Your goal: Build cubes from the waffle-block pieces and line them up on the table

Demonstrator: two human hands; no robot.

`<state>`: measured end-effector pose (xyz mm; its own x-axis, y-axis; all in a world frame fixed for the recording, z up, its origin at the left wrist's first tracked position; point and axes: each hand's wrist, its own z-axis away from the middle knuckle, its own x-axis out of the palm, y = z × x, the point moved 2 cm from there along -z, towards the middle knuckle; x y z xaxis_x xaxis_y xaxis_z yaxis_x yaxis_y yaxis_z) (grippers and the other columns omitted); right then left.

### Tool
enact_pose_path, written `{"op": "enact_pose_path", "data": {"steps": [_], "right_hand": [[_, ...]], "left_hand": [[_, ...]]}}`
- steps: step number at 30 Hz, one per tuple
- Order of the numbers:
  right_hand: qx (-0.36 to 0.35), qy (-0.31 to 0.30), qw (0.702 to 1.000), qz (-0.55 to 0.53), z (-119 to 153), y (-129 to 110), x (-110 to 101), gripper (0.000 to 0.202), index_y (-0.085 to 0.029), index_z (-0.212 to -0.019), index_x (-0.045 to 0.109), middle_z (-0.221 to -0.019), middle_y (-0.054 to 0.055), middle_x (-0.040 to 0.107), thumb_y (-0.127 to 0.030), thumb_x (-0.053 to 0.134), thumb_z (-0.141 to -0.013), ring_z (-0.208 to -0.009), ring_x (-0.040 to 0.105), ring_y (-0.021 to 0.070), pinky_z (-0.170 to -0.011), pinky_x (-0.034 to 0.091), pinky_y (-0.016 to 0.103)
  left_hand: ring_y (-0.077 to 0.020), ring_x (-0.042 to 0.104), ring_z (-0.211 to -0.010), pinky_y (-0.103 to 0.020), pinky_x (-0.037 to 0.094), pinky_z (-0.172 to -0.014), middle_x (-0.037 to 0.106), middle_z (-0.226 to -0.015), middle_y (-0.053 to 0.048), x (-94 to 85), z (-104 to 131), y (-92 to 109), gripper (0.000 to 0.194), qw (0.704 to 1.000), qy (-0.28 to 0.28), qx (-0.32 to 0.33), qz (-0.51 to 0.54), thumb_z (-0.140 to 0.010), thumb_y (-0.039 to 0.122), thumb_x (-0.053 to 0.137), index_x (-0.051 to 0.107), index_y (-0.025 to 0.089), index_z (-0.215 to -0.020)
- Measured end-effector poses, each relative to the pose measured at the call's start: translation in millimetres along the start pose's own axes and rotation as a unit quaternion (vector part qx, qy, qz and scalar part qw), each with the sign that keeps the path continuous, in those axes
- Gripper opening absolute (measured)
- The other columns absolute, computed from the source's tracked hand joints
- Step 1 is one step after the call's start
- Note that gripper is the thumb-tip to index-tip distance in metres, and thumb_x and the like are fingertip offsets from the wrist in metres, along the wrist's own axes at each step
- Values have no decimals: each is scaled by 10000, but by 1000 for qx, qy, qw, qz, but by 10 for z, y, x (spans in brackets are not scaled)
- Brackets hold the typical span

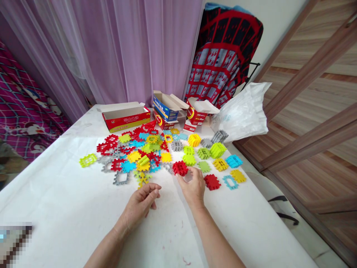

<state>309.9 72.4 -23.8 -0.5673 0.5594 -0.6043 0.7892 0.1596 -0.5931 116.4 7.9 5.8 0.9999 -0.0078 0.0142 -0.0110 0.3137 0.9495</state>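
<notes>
My right hand [193,186] has its thumb and fingers closed on a red stack of plastic building pieces [180,168] with window openings, at the near edge of the spread pieces. Over the white tabletop, my left hand [143,199] is loosely curled with its fingers apart and nothing visible in it. Just beyond it lies a small yellow piece [143,178]. A mixed heap of red, blue, yellow, green and grey interlocking pieces [134,156] spreads ahead to the left. To the right, pieces sit sorted by colour, among them a red square stack [212,182] and a green stack [218,150].
Behind the pieces stand an open red and yellow box [125,118], a blue box [166,108] on a red one, and another open red box [198,111]. A white plastic bag [242,111] lies at the back right. The table's right edge runs beside the sorted pieces.
</notes>
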Motion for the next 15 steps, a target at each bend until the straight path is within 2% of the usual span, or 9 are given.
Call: {"op": "enact_pose_path", "data": {"steps": [15], "right_hand": [[-1,-22,998,67,23,-19,9,436,-167,-1023,587,-1033,132,655,-445,683,-700,-987,587,286,-844,435,411]], "left_hand": [[-72,492,-463,-164,266,-330,586,-715,21,6,2,20,507,1000,-2,4,1,-637,618,684,644,195,-913]]}}
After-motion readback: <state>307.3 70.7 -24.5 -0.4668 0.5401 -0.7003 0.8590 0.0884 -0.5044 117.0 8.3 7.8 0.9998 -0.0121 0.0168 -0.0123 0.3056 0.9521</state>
